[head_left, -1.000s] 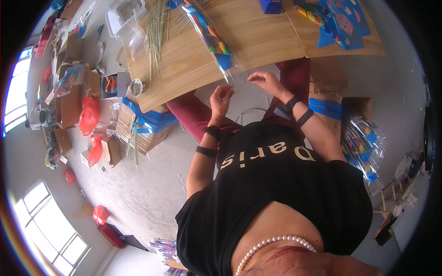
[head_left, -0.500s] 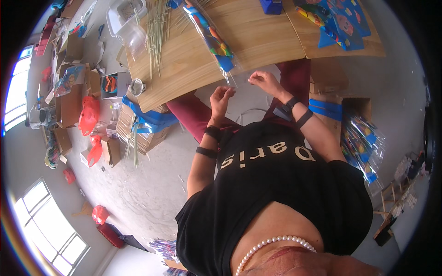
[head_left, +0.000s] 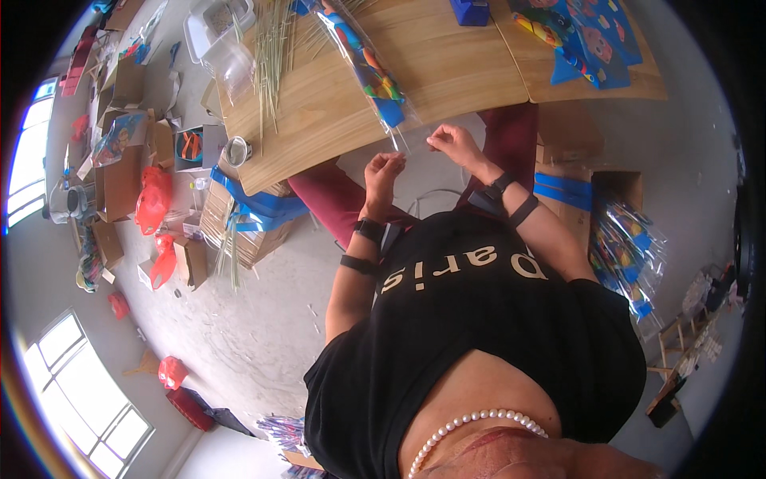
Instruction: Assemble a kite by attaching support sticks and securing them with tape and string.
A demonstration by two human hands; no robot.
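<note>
The left hand (head_left: 381, 177) has thumb and fingertips pressed together, apparently pinching the transparent tail of the clear sleeve (head_left: 372, 70). The right hand (head_left: 456, 147) sits just right of that grip and slightly ahead, its thumb and fingers also drawn together; whether any film lies between them is too faint to tell.

The sleeve, with a colourful printed piece inside, lies ahead of both hands. Its long axis slants from the left grip away and leftward over the bench (head_left: 455, 76), while the tail hangs past the near edge toward the gap between the hands. The left hand is the nearer one; the right grip stands off the tail's right side.

Against the earliest frame, the left fingers are tucked tighter, where a rounder loop showed, and the right fingers have closed in from a looser spread. The sleeve's near end has crept slightly toward the body.

Farther out, a carton of filled sleeves (head_left: 626, 243) stands right of the right grip and back toward the body. A small round jar (head_left: 237, 152) is well left of the left grip, with thin pale sticks (head_left: 271, 68) ahead and left. A blue block (head_left: 469, 12) lies far ahead of the right grip, and blue printed sheets (head_left: 606, 44) far ahead and right.
</note>
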